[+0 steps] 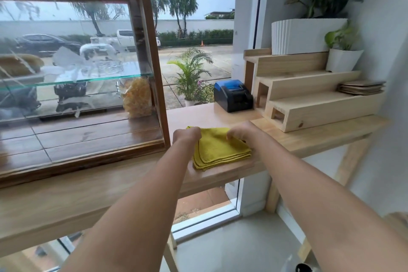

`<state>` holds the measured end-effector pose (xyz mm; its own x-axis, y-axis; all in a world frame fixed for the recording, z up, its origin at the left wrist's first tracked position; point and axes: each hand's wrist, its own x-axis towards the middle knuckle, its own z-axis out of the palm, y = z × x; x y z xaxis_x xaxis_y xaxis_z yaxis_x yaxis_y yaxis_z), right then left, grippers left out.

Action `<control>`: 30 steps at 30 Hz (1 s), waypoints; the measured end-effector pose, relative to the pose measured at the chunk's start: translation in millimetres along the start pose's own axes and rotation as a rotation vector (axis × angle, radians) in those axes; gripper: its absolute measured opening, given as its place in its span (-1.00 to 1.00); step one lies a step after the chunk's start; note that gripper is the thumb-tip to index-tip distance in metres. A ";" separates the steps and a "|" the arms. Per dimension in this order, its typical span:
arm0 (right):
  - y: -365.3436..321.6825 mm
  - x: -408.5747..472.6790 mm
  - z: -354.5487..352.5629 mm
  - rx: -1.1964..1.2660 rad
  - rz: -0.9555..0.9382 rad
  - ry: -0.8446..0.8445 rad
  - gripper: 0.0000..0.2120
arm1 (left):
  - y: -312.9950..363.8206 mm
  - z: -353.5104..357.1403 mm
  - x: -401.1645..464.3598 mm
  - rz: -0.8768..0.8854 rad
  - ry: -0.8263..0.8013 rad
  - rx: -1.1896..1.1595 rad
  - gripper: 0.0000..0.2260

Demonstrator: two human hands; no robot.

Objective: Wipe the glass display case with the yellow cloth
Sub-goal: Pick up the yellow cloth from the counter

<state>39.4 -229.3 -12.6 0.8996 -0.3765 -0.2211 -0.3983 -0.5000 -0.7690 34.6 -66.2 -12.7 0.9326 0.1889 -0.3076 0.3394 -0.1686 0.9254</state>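
A folded yellow cloth lies on the wooden counter, just right of the glass display case. The case has a dark wooden frame, a glass shelf and smears on its front pane. My left hand rests on the cloth's far left corner with its fingers curled onto the fabric. At the cloth's far right corner, my right hand pinches the fabric. Both forearms reach in from the bottom of the view.
A black and blue receipt printer stands behind the cloth. A stepped wooden stand with coasters and potted plants fills the right. Inside the case are a snack bag and a glass dome.
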 end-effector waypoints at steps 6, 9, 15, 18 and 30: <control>-8.0 -25.0 -9.0 0.380 -0.003 -0.213 -0.70 | 12.8 -19.2 -9.5 0.003 -0.060 -0.143 -0.64; -7.8 -43.3 -13.3 0.605 -0.076 -0.383 -0.78 | 22.2 -36.6 -18.7 0.096 -0.061 -0.136 -0.75; -14.3 -88.1 -0.8 0.985 -0.133 -0.506 -0.45 | 51.3 -96.5 -54.2 0.238 -0.094 -0.170 -0.85; -23.7 -103.8 19.7 1.172 -0.186 -0.659 -0.11 | 65.0 -130.3 -69.4 0.287 -0.170 -0.138 -0.81; -62.0 -187.7 154.2 1.708 -0.151 -0.436 -0.13 | 73.1 -212.0 -95.2 0.500 -0.031 0.258 -0.68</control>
<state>-77.2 -7.4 -15.9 0.9987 -0.0501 -0.0052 0.0426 0.8957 -0.4427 -55.4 108.5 131.2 0.9895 -0.0025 0.1445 -0.1292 -0.4625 0.8771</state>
